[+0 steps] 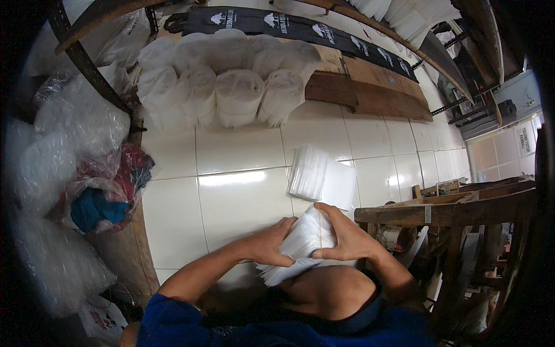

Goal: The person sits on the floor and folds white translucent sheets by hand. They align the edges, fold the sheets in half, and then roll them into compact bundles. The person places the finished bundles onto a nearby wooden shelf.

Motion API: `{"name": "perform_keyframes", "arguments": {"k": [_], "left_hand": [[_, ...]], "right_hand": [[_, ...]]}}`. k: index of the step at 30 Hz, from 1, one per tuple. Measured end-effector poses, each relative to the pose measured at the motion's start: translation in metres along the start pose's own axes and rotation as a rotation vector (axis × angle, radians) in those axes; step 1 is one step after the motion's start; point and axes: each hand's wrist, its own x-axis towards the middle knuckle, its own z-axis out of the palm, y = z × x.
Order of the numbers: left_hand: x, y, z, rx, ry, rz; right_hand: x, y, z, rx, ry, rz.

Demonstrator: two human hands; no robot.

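Just in front of my body, both hands hold a thick stack of thin white plastic sheets or bags point(309, 234), bent into a curve with its layers fanned at the lower left. My left hand point(272, 240) grips the stack's left side, fingers partly hidden behind it. On the right side, my right hand point(347, 234) is wrapped round the stack, thumb across its near face and fingers at its top. A thin tan line, perhaps a rubber band, crosses the stack by the right hand. Beyond it, another white stack point(321, 176) lies on the tiled floor point(237, 202).
Several rolled bundles of translucent plastic point(240, 95) stand at the back. Behind them lie brown boards point(381, 95) and a black printed strip point(300, 34). Clear plastic bags point(75, 144) line the left side. A wooden bench point(445, 214) stands close on my right.
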Motion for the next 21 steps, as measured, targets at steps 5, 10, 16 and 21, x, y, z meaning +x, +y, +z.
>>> {"name": "perform_keyframes", "arguments": {"k": [5,10,16,21], "left_hand": [[-0.001,0.02,0.001,0.025,-0.029,-0.028],[0.0,0.009,0.009,0.153,-0.035,0.001],[0.0,0.033,0.021,0.254,-0.028,-0.165],[0.002,0.024,0.032,0.367,0.015,-0.101]], "right_hand": [[0.005,-0.007,-0.001,-0.001,0.023,-0.061],[0.02,-0.018,0.002,-0.033,0.029,-0.111],[0.033,-0.021,0.009,-0.112,-0.006,-0.051],[0.038,-0.016,0.003,-0.119,-0.196,0.041]]}}
